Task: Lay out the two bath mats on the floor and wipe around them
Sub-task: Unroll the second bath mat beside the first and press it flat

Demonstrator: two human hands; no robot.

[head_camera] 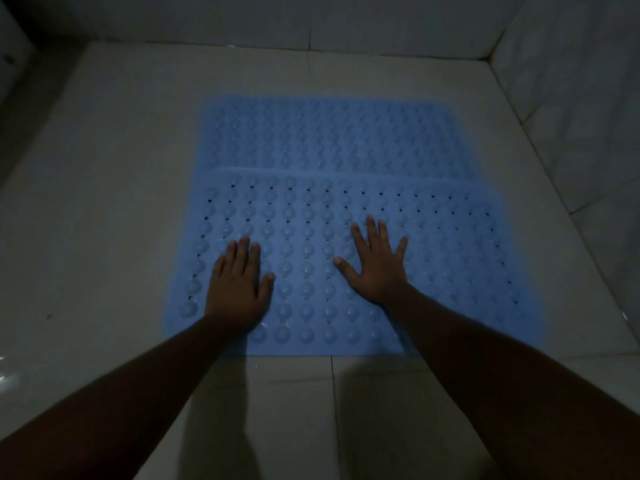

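Observation:
Two light blue rubber bath mats with rows of bumps and small holes lie flat on the tiled floor. The far mat [332, 136] sits toward the back wall, and the near mat [450, 258] overlaps its front edge slightly. My left hand [237, 284] rests palm down on the left part of the near mat, fingers close together. My right hand [375, 263] lies flat near that mat's middle with fingers spread. Neither hand holds anything.
Pale floor tiles [114, 209] surround the mats. A tiled wall [311, 22] runs along the back and another tiled wall [581, 98] rises on the right, close to the mats' right edges. A white glossy object [14, 368] shows at the left edge. The room is dim.

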